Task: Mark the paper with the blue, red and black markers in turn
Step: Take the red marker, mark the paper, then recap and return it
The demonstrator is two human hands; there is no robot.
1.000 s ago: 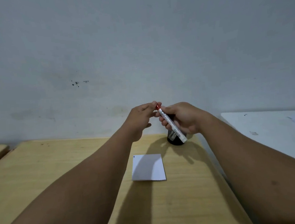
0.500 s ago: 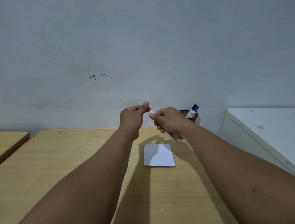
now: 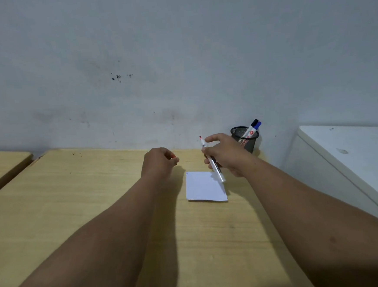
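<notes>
White square paper sheet (image 3: 205,187) lies flat on the light wooden bench (image 3: 74,197), right of centre, w/ a tiny dark mark at its far-left corner. Just above its far-right edge, the right hand (image 3: 227,156) grips the uncapped red marker (image 3: 212,162), white barrel, red tip pointing up and away, tail end over the paper; fingers wrapped round the barrel, index lifted. Left hand (image 3: 160,162) hovers left of the paper, apart from it, fingers curled in on a small red cap (image 3: 174,157), only a sliver showing. Further back, nr the grey wall (image 3: 176,53), a black mesh pen cup (image 3: 245,141) stands w/ blue marker (image 3: 258,124) and black marker (image 3: 254,123) leaning inside. White cabinet top (image 3: 353,148) at right.
</notes>
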